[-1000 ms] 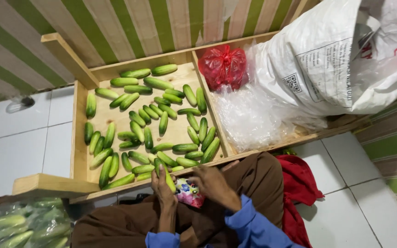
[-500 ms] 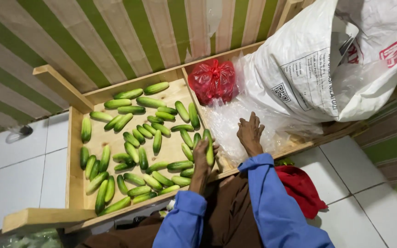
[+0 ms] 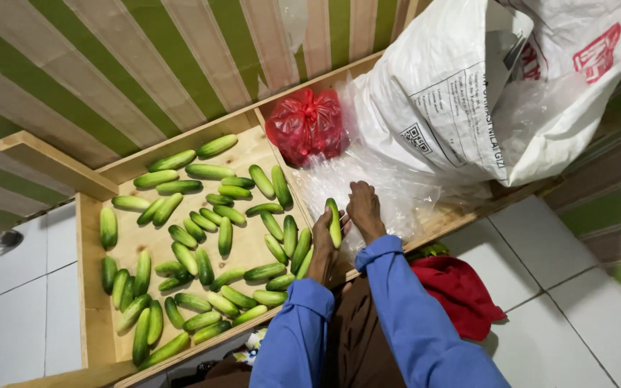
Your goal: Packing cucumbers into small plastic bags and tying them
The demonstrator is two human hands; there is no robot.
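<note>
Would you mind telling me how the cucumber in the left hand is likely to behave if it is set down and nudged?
The cucumber held by the left hand looks firm and straight, so it probably stays stiff. Its rounded shape suggests it may roll sideways on the flat wooden tray. The glossy skin hints it could be slightly slippery.

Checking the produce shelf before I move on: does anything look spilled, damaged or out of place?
Nothing looks spilled or damaged. The cucumbers lie loose at mixed angles in the wooden tray, not in rows. The left hand holds one cucumber beside the crumpled clear plastic.
</note>
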